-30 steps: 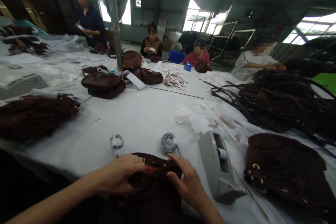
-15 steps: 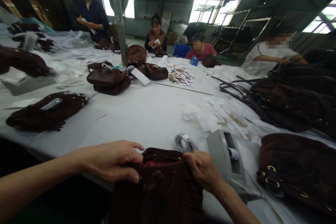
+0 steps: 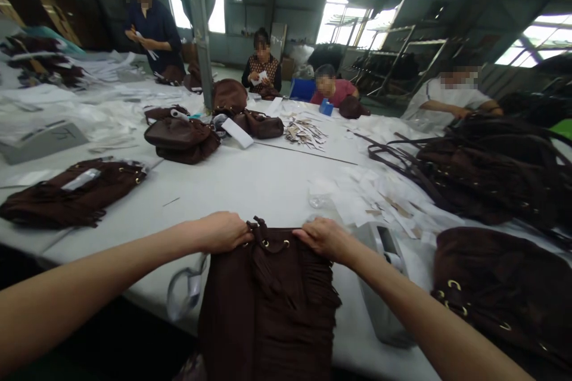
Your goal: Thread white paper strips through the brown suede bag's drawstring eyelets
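A dark brown suede fringed bag (image 3: 268, 303) hangs from the near table edge, its top with gold eyelets lying on the white table (image 3: 250, 184). My left hand (image 3: 222, 232) is closed on the top left corner of the bag. My right hand (image 3: 325, 238) is closed on the top right corner. A grey tape dispenser (image 3: 384, 262) stands just right of my right hand, partly hidden by my forearm. A clear loop of tape or cord (image 3: 185, 292) lies under my left forearm.
Brown bags lie around: one at left (image 3: 71, 193), a group mid-table (image 3: 181, 140), a pile with straps at right (image 3: 491, 172), one near right (image 3: 500, 292). Paper scraps (image 3: 379, 199) litter the centre right. Several people work at the far side.
The bag has been pushed forward and laid flat, its top now closed and farther onto the table. Both hands moved out to its top corners. The grey cord coil is now hidden.
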Available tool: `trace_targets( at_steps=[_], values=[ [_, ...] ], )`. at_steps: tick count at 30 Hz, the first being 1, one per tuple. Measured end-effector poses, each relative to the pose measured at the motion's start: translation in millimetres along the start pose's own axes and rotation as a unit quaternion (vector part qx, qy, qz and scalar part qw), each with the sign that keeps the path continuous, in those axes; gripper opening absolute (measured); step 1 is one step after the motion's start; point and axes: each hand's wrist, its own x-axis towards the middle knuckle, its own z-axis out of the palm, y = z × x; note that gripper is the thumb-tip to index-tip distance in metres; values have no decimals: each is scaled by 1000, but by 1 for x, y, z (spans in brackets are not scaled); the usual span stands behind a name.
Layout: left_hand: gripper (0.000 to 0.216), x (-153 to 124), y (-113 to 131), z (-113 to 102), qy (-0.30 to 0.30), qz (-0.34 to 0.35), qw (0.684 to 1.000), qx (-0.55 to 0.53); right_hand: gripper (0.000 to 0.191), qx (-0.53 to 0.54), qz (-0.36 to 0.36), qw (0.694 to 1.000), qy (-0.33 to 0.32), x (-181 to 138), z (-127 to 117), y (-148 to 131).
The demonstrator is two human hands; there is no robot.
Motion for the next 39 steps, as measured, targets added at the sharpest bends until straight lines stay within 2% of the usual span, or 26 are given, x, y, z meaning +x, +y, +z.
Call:
trace_targets(
  at_steps=[2,4,6,9,10,11,13,14,17,19,22,24,26,29,30,32,33,35,37,39],
  values=[
    [38,22,-8,18,-10,-27,999,23,20,-25,20,999,10,7,16,1],
    [34,37,-17,36,-21,-42,998,35,7,-31,29,999,17,5,22,-6],
    [32,46,-25,49,-27,-51,998,41,20,-16,24,998,50,-7,17,-22],
    [34,49,-37,58,-23,-57,997,38,32,72,6,993,94,-41,10,-51],
    [35,48,-41,59,-21,-58,997,36,37,105,-2,991,79,-55,12,-59],
    [35,47,-45,60,-17,-58,998,33,45,131,-19,990,37,-69,19,-63],
    [36,43,-51,61,-6,-57,998,28,66,175,-45,981,-64,-97,42,-62],
    [37,41,-54,62,1,-57,998,26,75,187,-40,978,-89,-109,57,-56],
    [39,35,-59,69,29,-61,997,25,79,212,24,974,-78,-127,90,-34],
    [36,34,-59,74,48,-65,996,23,73,250,51,965,-61,-124,92,-25],
    [30,32,-56,73,77,-61,995,9,62,313,85,945,-42,-112,72,-27],
    [23,25,-52,62,107,-55,993,-7,58,317,95,944,-20,-109,58,-33],
    [22,9,-43,45,153,-57,986,-21,56,280,77,957,10,-113,51,-40],
    [37,-31,-14,29,219,-77,970,-73,54,209,26,976,50,-127,53,-48],
    [43,-46,-1,31,227,-70,961,-142,54,194,14,980,53,-133,55,-50],
    [75,-72,26,50,188,-35,952,-238,53,172,6,984,51,-144,58,-55],
    [83,-82,39,65,155,-21,953,-259,53,166,5,985,40,-150,60,-56],
    [63,-95,58,98,142,-40,948,-282,56,173,-3,985,9,-159,59,-59],
    [50,-100,67,125,140,-44,943,-300,56,203,-7,979,-1,-162,56,-59],
    [47,-101,66,134,138,-23,939,-314,39,236,42,969,51,-158,49,-57]
  ],
)
